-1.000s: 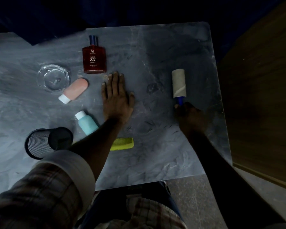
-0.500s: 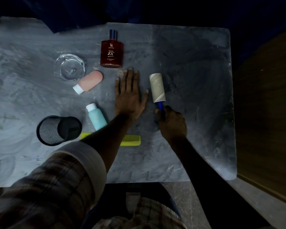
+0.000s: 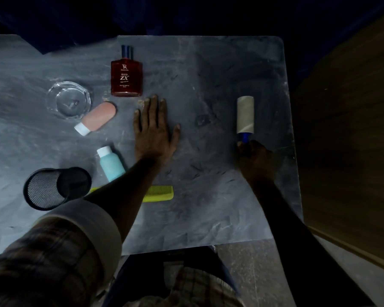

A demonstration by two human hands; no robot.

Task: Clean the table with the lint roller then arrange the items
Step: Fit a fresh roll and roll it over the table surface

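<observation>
My right hand (image 3: 254,158) grips the blue handle of the lint roller (image 3: 245,115), whose pale roll lies on the grey marbled table (image 3: 208,207) near its right edge. My left hand (image 3: 153,131) rests flat on the table's middle, fingers spread, holding nothing. To its left lie a red perfume bottle (image 3: 126,77), a pink tube (image 3: 97,118), a light blue bottle (image 3: 110,163), a glass ashtray (image 3: 70,99), a black mesh cup (image 3: 53,188) on its side and a yellow comb (image 3: 159,193), partly hidden under my left forearm.
The table's right edge runs close beside the roller, with a brown wooden surface (image 3: 346,140) beyond it. The front edge is near my lap. Dark blue cloth lies behind the table.
My right hand has swept the lint roller from beside my left hand back out to the table's right side. The left hand has stayed flat in place.
</observation>
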